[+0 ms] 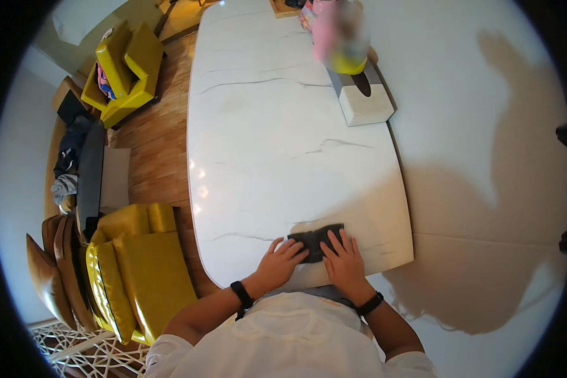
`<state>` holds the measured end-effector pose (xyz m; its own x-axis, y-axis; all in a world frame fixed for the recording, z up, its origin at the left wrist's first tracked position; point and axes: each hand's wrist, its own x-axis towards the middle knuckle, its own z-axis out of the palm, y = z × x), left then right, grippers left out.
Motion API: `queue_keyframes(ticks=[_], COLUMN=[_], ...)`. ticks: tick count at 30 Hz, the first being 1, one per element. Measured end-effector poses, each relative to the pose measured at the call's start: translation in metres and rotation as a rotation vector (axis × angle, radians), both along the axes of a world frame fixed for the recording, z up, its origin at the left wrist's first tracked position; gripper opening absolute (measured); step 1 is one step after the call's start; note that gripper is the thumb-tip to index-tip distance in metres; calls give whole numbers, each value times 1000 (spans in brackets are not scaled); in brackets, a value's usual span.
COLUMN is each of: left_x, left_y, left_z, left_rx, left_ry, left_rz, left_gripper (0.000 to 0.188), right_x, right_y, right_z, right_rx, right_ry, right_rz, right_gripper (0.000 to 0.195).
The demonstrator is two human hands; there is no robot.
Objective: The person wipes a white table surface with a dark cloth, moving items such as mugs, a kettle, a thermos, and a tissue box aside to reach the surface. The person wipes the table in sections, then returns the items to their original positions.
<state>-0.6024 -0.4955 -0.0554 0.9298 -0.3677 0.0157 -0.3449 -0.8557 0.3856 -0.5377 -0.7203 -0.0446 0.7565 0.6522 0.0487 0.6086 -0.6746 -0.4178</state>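
A small dark cloth (314,242), folded or bunched into a rough rectangle, lies flat at the near end of the white marble-patterned table (274,179). My left hand (279,262) rests on its left part, fingers spread over the fabric. On the right part lies my right hand (344,262), also with fingers apart and touching the cloth from above. Neither hand visibly grips the fabric. Each wrist wears a black band, and the fingers cover some of the cloth.
A tissue box (366,105) stands by the table's right edge, against the wall. Behind it are a pink and yellow object (342,38), partly blurred, and a wooden tray (285,8). Yellow armchairs (151,269) and a dark oval table (90,175) stand to the left.
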Motion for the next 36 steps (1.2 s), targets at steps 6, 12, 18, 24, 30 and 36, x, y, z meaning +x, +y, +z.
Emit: queue_keyframes(ticks=[6,12,18,24,30,36], left_x=[116,151,91,160,255,275], left_y=[-20,-36,-58,-69,-62,-70], left_z=[-10,-6,-2,-5,-16,-19], left_rx=[-2,31,-38,26,85,85], left_ry=[-161,-121,-78,-141,-194,-179], left_rz=[96,91,10,112,207,205], left_gripper=[40,39,41,42,42,43], right_x=[108,120,61,143,246,260], right_y=[8,-8,-39,-21,4,-13], right_z=[-21,-32,-6,-23,-45,-41], right_rx=[44,9,-94,-36,-23,-61], right_ry=[-205,-186,-44,-170,-312,-271], right_rz=[-141,-221,-163,-181,-273,-295], right_gripper=[34,48,57,54,46,46])
